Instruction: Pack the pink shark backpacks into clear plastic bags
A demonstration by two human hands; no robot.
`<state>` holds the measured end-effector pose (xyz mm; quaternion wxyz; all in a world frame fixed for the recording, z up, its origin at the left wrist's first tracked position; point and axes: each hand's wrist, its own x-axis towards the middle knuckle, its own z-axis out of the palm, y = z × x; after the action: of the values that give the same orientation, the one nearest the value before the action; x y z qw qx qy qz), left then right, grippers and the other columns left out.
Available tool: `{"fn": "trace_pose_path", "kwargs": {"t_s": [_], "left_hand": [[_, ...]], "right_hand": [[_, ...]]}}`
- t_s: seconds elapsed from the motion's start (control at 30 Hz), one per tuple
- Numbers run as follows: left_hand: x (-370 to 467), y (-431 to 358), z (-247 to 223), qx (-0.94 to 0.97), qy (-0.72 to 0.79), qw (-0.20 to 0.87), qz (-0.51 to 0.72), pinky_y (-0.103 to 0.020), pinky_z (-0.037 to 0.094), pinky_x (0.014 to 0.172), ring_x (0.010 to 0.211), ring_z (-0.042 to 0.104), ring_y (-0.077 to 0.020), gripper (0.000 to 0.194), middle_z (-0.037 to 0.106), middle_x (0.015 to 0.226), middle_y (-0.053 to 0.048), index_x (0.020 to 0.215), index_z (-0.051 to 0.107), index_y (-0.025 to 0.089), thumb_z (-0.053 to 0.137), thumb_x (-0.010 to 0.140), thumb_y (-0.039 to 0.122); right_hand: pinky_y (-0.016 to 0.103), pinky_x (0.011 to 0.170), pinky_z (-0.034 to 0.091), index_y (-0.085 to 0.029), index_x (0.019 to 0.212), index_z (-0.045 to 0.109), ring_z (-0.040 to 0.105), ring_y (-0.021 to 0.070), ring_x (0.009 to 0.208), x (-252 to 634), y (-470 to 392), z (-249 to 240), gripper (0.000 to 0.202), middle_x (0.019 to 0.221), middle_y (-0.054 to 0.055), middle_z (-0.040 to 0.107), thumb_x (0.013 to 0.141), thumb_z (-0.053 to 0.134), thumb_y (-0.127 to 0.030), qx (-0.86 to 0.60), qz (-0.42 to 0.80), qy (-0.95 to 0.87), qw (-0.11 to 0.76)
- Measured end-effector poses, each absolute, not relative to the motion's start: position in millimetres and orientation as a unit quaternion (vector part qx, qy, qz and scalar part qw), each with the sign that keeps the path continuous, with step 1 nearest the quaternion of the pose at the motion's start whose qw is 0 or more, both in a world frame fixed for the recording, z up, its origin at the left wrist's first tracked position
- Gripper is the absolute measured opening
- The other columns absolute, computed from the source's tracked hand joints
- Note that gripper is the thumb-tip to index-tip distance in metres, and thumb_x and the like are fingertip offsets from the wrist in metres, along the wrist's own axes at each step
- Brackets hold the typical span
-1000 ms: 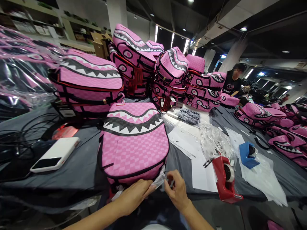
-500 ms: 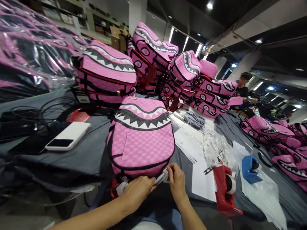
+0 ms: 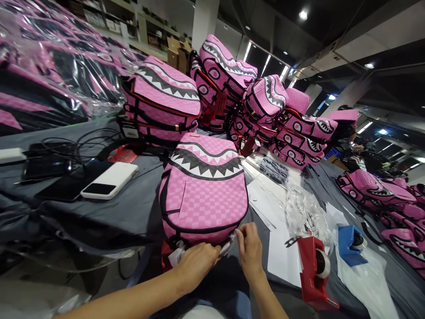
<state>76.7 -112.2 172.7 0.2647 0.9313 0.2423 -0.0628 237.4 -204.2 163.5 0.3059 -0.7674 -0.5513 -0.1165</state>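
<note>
A pink checkered backpack [image 3: 209, 201] with a black-and-white shark-teeth band lies front up, its near end at the table's edge. Close against that end, my left hand [image 3: 199, 263] is closed around a strap wrapped in white plastic [image 3: 226, 248]. The fingers of my right hand [image 3: 249, 248] are pinched together at the right end of this wrapping. More white wrapping [image 3: 177, 254] shows left of my left hand, beside a bit of red. The strap itself is mostly hidden under the wrapping and my fingers.
A red tape dispenser [image 3: 314, 274], a blue tape dispenser [image 3: 351, 245], small snips [image 3: 291, 242] and white paper [image 3: 282, 252] lie to the right. At left are a white power bank [image 3: 109, 180] and cables. Stacked pink backpacks [image 3: 166, 95] stand behind; plastic-covered ones [image 3: 83, 75] are far left.
The view has turned slightly left, so everything sits further right. My hands keep nearly the same hold at the wrapped strap. At far right, a person in the background is now behind a pink bag.
</note>
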Motion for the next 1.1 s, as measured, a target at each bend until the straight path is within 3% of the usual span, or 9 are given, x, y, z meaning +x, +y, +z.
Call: {"fn": "trace_pose_path", "kwargs": {"t_s": [0.1, 0.2, 0.3, 0.5, 0.57, 0.67, 0.83, 1.0, 1.1], "left_hand": [[76.3, -111.7, 176.1, 0.93, 0.237, 0.271, -0.069, -0.043, 0.057, 0.085, 0.1, 0.075, -0.0343, 0.032, 0.079, 0.098, -0.016, 0.104, 0.073, 0.017, 0.041, 0.098, 0.019], [77.1, -111.6, 178.0, 0.931, 0.235, 0.268, -0.079, -0.043, 0.057, 0.085, 0.102, 0.074, -0.0347, 0.031, 0.078, 0.1, -0.016, 0.107, 0.073, 0.017, 0.043, 0.098, 0.019], [78.1, -111.5, 176.8, 0.932, 0.24, 0.26, -0.086, -0.044, 0.057, 0.087, 0.102, 0.074, -0.0346, 0.032, 0.078, 0.101, -0.016, 0.108, 0.072, 0.017, 0.042, 0.099, 0.019], [77.6, -111.5, 174.4, 0.929, 0.246, 0.264, -0.087, -0.044, 0.057, 0.086, 0.102, 0.074, -0.0352, 0.03, 0.078, 0.101, -0.017, 0.11, 0.072, 0.018, 0.045, 0.098, 0.022], [77.2, -111.2, 175.7, 0.927, 0.245, 0.271, -0.088, -0.043, 0.057, 0.085, 0.102, 0.074, -0.0345, 0.03, 0.078, 0.101, -0.016, 0.109, 0.072, 0.018, 0.044, 0.098, 0.021], [76.7, -110.6, 179.2, 0.926, 0.237, 0.278, -0.096, -0.041, 0.057, 0.085, 0.101, 0.075, -0.0324, 0.031, 0.079, 0.1, -0.014, 0.107, 0.072, 0.019, 0.042, 0.098, 0.02], [75.6, -111.1, 182.3, 0.927, 0.242, 0.268, -0.105, -0.047, 0.057, 0.089, 0.105, 0.073, -0.0351, 0.034, 0.077, 0.104, -0.017, 0.113, 0.071, 0.015, 0.04, 0.1, 0.018], [76.4, -111.5, 179.4, 0.924, 0.242, 0.275, -0.104, -0.046, 0.057, 0.088, 0.101, 0.074, -0.0344, 0.029, 0.078, 0.1, -0.014, 0.109, 0.072, 0.017, 0.045, 0.099, 0.019], [77.2, -111.5, 178.5, 0.925, 0.238, 0.276, -0.104, -0.043, 0.057, 0.088, 0.102, 0.075, -0.0321, 0.029, 0.078, 0.102, -0.013, 0.109, 0.071, 0.018, 0.043, 0.099, 0.018]], "right_hand": [[0.025, 0.061, 0.049, -0.024, 0.089, 0.051, 0.06, 0.0148, 0.065, 236.8, -211.5, 173.1, 0.023, 0.075, -0.002, 0.057, 0.106, 0.042, -0.036, -0.753, -0.059, -0.539, 0.373], [0.025, 0.057, 0.045, -0.022, 0.101, 0.058, 0.062, 0.0156, 0.065, 232.0, -211.2, 171.8, 0.013, 0.087, 0.002, 0.062, 0.099, 0.055, -0.035, -0.769, -0.063, -0.577, 0.268], [0.025, 0.049, 0.033, -0.021, 0.091, 0.062, 0.058, 0.0149, 0.058, 227.6, -204.5, 162.7, 0.008, 0.083, 0.003, 0.062, 0.095, 0.055, -0.022, -0.797, -0.108, -0.569, 0.173], [0.023, 0.061, 0.044, -0.021, 0.084, 0.059, 0.059, 0.0149, 0.067, 227.3, -212.1, 160.6, 0.025, 0.076, 0.0, 0.058, 0.102, 0.047, -0.031, -0.768, 0.0, -0.489, 0.413], [0.023, 0.059, 0.045, -0.021, 0.089, 0.059, 0.057, 0.015, 0.066, 226.3, -216.9, 164.0, 0.022, 0.077, 0.0, 0.056, 0.102, 0.048, -0.036, -0.768, -0.013, -0.462, 0.444], [0.025, 0.058, 0.045, -0.021, 0.1, 0.06, 0.059, 0.0161, 0.066, 220.9, -214.5, 166.5, 0.015, 0.085, 0.002, 0.058, 0.094, 0.06, -0.035, -0.782, -0.071, -0.508, 0.353], [0.027, 0.047, 0.03, -0.022, 0.09, 0.059, 0.062, 0.019, 0.058, 217.1, -196.4, 162.2, 0.008, 0.085, 0.005, 0.063, 0.084, 0.058, -0.017, -0.822, -0.145, -0.533, 0.137], [0.027, 0.051, 0.035, -0.023, 0.099, 0.057, 0.066, 0.0193, 0.057, 222.1, -202.9, 159.7, 0.006, 0.071, -0.001, 0.066, 0.093, 0.056, -0.023, -0.833, -0.08, -0.492, 0.241], [0.028, 0.053, 0.035, -0.023, 0.087, 0.056, 0.065, 0.0187, 0.057, 221.3, -206.1, 159.2, 0.012, 0.067, -0.001, 0.064, 0.097, 0.054, -0.029, -0.829, -0.057, -0.488, 0.269]]}}
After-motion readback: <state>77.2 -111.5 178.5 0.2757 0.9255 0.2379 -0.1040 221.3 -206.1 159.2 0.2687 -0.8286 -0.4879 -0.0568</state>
